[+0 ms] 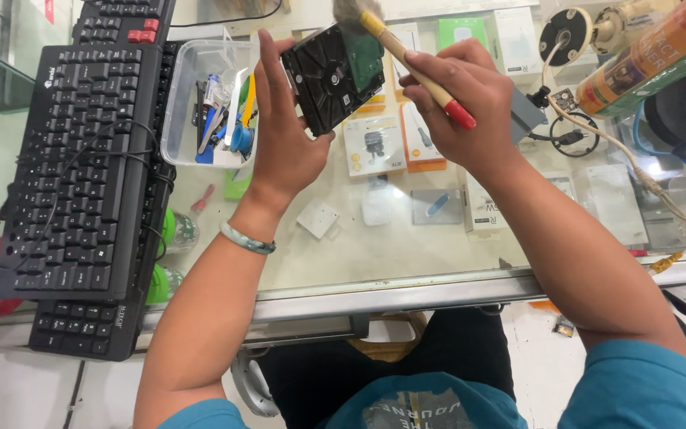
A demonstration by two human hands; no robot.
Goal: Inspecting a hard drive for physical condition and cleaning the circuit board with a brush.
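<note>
Nearest me, at the bottom of the frame, are my lap and teal sleeves, then the metal edge of the glass counter (406, 294).

Above that, left of centre, my left hand (283, 131) is closed around the lower edge of a hard drive (335, 75), holding it tilted in the air over the counter at upper centre, circuit side towards me. My right hand (458, 95) is wrapped around the wooden handle of a brush (406, 59), whose bristles rest at the drive's top edge.

I judge the grip the main risk: the drive is pinched along one side only, so a firm stroke could lever it loose onto the glass. Pressing hard could also snag the bristles on the green board.

At upper left lie two black keyboards (81, 175), one on the other, and a clear plastic tub of small tools (200, 103) just beside my left hand. At upper right, a spray can (653, 52) is cut off by the frame.

The drive's far face is hidden, the brush tip is cropped at the top, and the packets under the glass are too washed out to tell apart.
</note>
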